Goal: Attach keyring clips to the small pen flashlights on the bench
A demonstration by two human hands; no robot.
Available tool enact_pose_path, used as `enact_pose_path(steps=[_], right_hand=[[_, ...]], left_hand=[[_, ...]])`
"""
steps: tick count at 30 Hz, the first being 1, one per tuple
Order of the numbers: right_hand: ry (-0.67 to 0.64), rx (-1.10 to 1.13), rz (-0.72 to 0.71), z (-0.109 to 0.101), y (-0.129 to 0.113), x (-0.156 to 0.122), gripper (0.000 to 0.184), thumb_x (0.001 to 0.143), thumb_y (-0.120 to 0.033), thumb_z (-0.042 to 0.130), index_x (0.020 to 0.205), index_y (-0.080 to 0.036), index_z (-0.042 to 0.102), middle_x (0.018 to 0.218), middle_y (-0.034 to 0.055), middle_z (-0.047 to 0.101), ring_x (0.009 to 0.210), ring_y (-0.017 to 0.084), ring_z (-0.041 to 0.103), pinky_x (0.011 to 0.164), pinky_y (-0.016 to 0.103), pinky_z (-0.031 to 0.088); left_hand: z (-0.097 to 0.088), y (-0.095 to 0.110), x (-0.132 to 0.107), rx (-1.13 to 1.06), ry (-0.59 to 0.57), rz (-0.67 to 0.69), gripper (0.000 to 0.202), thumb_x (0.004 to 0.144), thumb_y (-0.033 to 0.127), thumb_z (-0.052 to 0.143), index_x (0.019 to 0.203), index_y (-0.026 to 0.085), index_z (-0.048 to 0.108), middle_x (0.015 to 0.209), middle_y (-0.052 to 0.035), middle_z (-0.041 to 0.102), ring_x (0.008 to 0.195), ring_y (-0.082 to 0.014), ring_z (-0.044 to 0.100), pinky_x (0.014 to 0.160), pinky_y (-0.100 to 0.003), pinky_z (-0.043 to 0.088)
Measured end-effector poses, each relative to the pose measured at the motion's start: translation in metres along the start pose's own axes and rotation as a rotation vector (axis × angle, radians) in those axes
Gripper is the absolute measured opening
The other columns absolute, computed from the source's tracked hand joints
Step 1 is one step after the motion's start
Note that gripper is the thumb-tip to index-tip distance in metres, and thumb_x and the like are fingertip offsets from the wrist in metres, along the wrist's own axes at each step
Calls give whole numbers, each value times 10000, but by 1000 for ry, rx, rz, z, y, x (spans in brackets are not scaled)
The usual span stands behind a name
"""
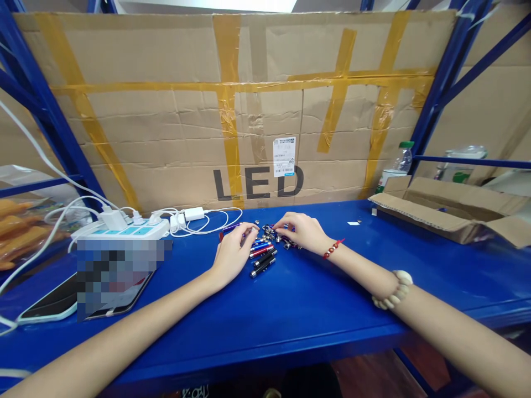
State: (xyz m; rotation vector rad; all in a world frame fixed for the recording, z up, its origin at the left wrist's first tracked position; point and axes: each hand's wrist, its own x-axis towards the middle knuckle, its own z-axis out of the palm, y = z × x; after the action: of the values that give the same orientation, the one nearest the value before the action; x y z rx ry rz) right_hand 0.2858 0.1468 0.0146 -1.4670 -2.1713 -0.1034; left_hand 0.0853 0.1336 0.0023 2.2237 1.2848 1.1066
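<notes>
Pen-shaped metal tubes (263, 267): at the centre of the frame, lying side by side on a slant; two black ones lowest, a red one and a blue one above, silvery at the ends.
Small metal parts (269, 234): heaped just above the tubes, mostly silvery; too small to tell apart.
Left hand (233, 254): just left of the tubes, thumb and forefinger tips drawn close together, a small silvery bit showing there; cannot tell whether firmly gripped.
Purple tube (231, 228): beyond the left hand, partly hidden.
Right hand (305, 231): at the right edge of the heap, fingers bent, thumb and forefinger tips down among the parts; cannot tell whether closed on one.
Bracelets: red cord with beads (331, 251) at the right wrist, chunky pale beads (394, 290) farther up the forearm.
Blue tabletop (323, 315): across the lower half of the frame, under everything.
White power strip (136, 231): left of centre, plugs in, cables (226, 213) looped to the right.
Black phone (52, 301): lower left, pale-edged, beside a blurred-out patch.
Cardboard panel (186, 138): across the upper frame, yellow-taped, printed LED, with a white label (284, 156).
Open cardboard box (440, 218): right side of the frame, near a green-capped bottle (401, 161).
</notes>
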Motion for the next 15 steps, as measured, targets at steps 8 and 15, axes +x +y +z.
enact_pose_path(steps=[8,15], right_hand=[[-55,53,-120,1,-4,-2,184,822,-330,553,958,-276,663,934,3,626,839,147,573,662,239,413],[-90,9,-150,6,-3,-2,189,832,-312,534,962,-278,666,943,18,628,891,183,561,713,287,437]], left_hand=[[0,0,0,-7,-8,15,268,880,371,374,972,223,577,935,-8,638,841,-160,585,688,-252,430],[0,1,-1,23,-9,32,266,883,362,374,967,219,581,941,-7,639,848,-158,576,697,-253,427]])
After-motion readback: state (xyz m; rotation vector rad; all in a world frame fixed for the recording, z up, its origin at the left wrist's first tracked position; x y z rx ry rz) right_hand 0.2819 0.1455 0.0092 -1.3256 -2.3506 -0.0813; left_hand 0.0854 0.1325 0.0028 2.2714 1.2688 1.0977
